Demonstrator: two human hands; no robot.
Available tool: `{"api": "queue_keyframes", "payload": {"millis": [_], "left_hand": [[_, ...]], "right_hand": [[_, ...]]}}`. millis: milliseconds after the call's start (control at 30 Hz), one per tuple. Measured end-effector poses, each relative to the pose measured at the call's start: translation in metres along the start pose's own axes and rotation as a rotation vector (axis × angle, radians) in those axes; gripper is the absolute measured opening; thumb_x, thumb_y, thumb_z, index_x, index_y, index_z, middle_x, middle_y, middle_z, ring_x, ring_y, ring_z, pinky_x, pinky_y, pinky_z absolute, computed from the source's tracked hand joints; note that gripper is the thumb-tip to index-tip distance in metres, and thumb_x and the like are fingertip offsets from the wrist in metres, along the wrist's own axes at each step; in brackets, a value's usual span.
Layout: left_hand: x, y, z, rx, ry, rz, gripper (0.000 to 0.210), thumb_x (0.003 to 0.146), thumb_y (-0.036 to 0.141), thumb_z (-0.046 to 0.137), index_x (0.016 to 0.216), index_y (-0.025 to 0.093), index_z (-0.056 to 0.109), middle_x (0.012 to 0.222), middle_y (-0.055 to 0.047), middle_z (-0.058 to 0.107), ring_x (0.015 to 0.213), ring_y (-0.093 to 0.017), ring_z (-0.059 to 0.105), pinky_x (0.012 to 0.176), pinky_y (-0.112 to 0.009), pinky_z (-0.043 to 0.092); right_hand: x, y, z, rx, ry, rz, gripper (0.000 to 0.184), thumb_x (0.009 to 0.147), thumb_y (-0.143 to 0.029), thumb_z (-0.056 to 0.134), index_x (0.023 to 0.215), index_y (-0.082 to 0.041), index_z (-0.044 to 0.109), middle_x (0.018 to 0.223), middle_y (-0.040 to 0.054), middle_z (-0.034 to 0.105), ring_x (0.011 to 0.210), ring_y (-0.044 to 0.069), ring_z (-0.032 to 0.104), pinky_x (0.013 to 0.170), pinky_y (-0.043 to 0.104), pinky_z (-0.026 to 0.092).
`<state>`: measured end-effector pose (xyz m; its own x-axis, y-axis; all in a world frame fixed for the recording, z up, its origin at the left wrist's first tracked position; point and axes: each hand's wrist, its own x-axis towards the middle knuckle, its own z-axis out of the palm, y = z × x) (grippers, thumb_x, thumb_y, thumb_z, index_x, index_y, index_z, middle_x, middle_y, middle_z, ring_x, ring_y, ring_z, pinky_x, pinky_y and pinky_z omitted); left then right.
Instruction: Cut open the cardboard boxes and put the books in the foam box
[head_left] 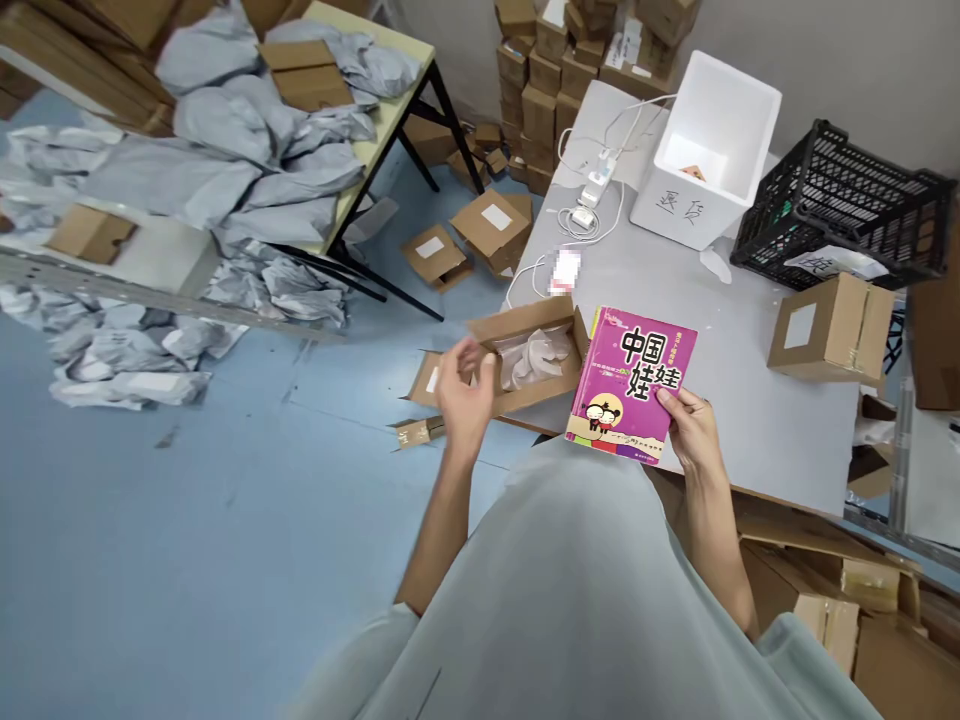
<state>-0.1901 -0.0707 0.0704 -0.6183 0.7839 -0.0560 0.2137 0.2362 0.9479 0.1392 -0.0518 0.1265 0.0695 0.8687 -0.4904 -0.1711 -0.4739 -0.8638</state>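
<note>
My right hand (694, 430) grips a purple book (630, 385) by its lower right edge, thumb on the cover. White and yellow Chinese lettering and two cartoon figures decorate that cover. At the left end of an open cardboard box (517, 400) is my left hand (465, 390), its fingers loosely curled, somewhat blurred and apart from the thumb. I see nothing held in it. Crumpled translucent wrapping (536, 355) lies inside the box, which sits at the left edge of the grey table (780, 440).
A white foam bin (682, 210), a black crate (810, 240) and a closed carton (832, 330) stand on the table. A power strip (598, 178) with cables lies farther back. Grey parcels (217, 190) cover a side table; small cartons (491, 225) lie on the blue floor (225, 540).
</note>
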Motion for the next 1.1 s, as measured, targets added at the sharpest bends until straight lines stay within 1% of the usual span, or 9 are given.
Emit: {"api": "queue_keyframes", "payload": {"millis": [67,133,167,200,267,400,533,867,1100], "left_hand": [[-0.012,0.025,0.023,-0.234,-0.306,-0.078,0.049,0.091,0.054,0.086,0.127,0.023,0.076,0.129,-0.013,0.078,0.114,-0.029,0.075,0.103,-0.042,0.059],[-0.023,0.044,0.050,-0.351,-0.616,-0.198,0.054,0.085,0.063,0.089,0.119,0.022,0.081,0.120,-0.012,0.082,0.111,-0.031,0.077,0.098,-0.042,0.061],[-0.028,0.050,0.063,-0.375,-0.732,-0.247,0.056,0.084,0.067,0.089,0.115,0.021,0.083,0.117,-0.012,0.083,0.110,-0.031,0.077,0.097,-0.042,0.062],[-0.032,0.054,0.075,-0.384,-0.813,-0.285,0.058,0.084,0.070,0.087,0.113,0.019,0.084,0.115,-0.012,0.084,0.109,-0.032,0.077,0.098,-0.042,0.062],[-0.039,0.058,0.096,-0.374,-0.891,-0.336,0.062,0.082,0.072,0.087,0.111,0.018,0.085,0.114,-0.012,0.085,0.108,-0.031,0.078,0.099,-0.042,0.061],[-0.052,0.057,0.127,-0.311,-0.910,-0.388,0.069,0.073,0.071,0.095,0.113,0.016,0.085,0.115,-0.012,0.085,0.108,-0.031,0.077,0.100,-0.041,0.060],[-0.065,0.061,0.150,-0.305,-0.928,-0.402,0.071,0.071,0.073,0.095,0.112,0.016,0.085,0.112,-0.013,0.086,0.107,-0.030,0.078,0.099,-0.041,0.060],[-0.088,0.078,0.187,-0.342,-0.877,-0.365,0.066,0.075,0.068,0.096,0.117,0.018,0.084,0.120,-0.012,0.086,0.109,-0.028,0.078,0.103,-0.040,0.059],[-0.098,0.085,0.207,-0.351,-0.832,-0.391,0.064,0.077,0.067,0.095,0.117,0.019,0.084,0.120,-0.012,0.085,0.109,-0.028,0.079,0.101,-0.041,0.060]], "right_hand": [[-0.004,0.003,-0.001,0.023,0.015,-0.008,0.053,0.068,-0.058,0.104,0.102,-0.021,0.089,0.102,0.0096,0.089,0.087,0.030,0.084,0.082,0.046,0.072],[-0.008,0.007,-0.006,0.046,0.045,-0.012,0.055,0.068,-0.059,0.104,0.104,-0.020,0.089,0.102,0.0096,0.089,0.087,0.030,0.085,0.083,0.046,0.072],[-0.010,0.009,-0.010,0.059,0.065,-0.012,0.055,0.068,-0.059,0.103,0.105,-0.021,0.089,0.103,0.0095,0.089,0.088,0.030,0.085,0.083,0.046,0.072],[-0.012,0.011,-0.015,0.071,0.089,-0.011,0.056,0.068,-0.059,0.104,0.106,-0.021,0.089,0.103,0.0093,0.089,0.089,0.031,0.085,0.084,0.046,0.072],[-0.016,0.014,-0.028,0.091,0.131,-0.003,0.056,0.069,-0.059,0.103,0.108,-0.022,0.089,0.105,0.0084,0.089,0.092,0.031,0.085,0.085,0.045,0.072],[-0.025,0.019,-0.054,0.128,0.219,0.016,0.057,0.071,-0.064,0.101,0.110,-0.025,0.089,0.107,0.0064,0.089,0.095,0.031,0.085,0.086,0.044,0.072],[-0.029,0.018,-0.078,0.156,0.240,0.013,0.063,0.072,-0.069,0.098,0.116,-0.025,0.088,0.110,0.0067,0.089,0.097,0.031,0.084,0.084,0.043,0.071],[-0.001,0.000,-0.136,0.126,0.084,-0.027,0.064,0.080,-0.069,0.093,0.125,-0.025,0.086,0.115,0.0076,0.088,0.098,0.028,0.083,0.081,0.037,0.069],[0.032,-0.005,-0.164,0.199,-0.037,0.022,0.063,0.076,-0.065,0.098,0.124,-0.025,0.087,0.116,0.0076,0.088,0.097,0.029,0.084,0.079,0.038,0.070]]}}
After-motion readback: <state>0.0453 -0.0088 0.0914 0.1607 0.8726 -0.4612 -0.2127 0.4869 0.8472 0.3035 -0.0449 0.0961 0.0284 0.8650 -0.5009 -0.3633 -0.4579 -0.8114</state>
